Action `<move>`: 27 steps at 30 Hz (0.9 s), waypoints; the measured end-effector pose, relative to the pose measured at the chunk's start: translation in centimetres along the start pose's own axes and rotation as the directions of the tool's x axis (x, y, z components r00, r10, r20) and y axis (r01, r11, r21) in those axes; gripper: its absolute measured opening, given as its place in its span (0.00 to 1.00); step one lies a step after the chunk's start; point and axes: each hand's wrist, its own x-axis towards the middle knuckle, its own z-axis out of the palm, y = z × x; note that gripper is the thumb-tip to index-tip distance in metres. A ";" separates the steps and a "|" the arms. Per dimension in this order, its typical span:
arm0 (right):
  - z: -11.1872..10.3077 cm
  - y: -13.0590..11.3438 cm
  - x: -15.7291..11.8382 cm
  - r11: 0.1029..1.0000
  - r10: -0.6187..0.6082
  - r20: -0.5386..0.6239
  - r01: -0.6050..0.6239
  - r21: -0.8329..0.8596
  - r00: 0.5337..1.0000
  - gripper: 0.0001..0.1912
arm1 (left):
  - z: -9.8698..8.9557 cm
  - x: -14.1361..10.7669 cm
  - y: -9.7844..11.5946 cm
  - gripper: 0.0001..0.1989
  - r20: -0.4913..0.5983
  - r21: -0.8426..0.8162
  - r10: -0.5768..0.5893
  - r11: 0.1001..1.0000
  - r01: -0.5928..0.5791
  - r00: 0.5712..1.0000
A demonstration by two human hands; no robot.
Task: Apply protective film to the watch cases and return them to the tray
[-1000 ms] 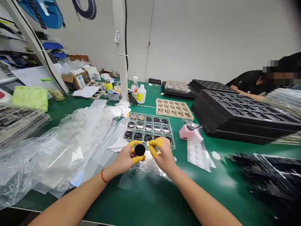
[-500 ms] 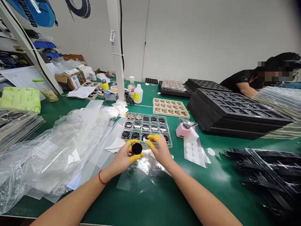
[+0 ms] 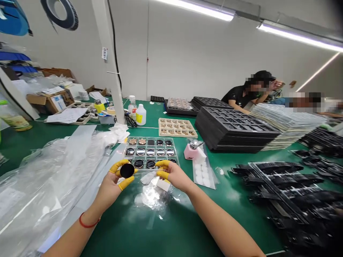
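Observation:
My left hand (image 3: pixel 111 184), with yellow finger cots, grips a round black watch head (image 3: pixel 127 170) by its edge, dark face towards me. To its right, my right hand (image 3: pixel 175 175), also in yellow finger cots, has thumb and forefinger apart with nothing visible between them. It hovers at the near edge of a clear compartment tray (image 3: pixel 175 151) of round watch heads, most with glossy dark faces and two rose-gold. A crumpled white wipe (image 3: pixel 147 177) and a small whitish block (image 3: pixel 163 184) lie on clear plastic film (image 3: pixel 150 198) between and below my hands.
A pink pump bottle (image 3: pixel 190 151) stands beside a bag of white round pads (image 3: pixel 202 173). Behind are a beige tray (image 3: pixel 160 135) and stacked black foam trays (image 3: pixel 214 137). Plastic bags (image 3: pixel 53 178) cover the left; black straps (image 3: pixel 284 178) lie right. Co-workers sit beyond.
The view has swung right and up, bringing ceiling lights into sight. My right hand has let go of the white wipe, which now lies below it. My hands are farther apart.

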 end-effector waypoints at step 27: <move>-1.9 -2.6 -1.1 0.959 -0.162 -0.068 0.141 -0.247 0.984 0.02 | 1.1 -0.7 0.2 0.31 0.141 0.076 -0.095 0.994 0.085 0.985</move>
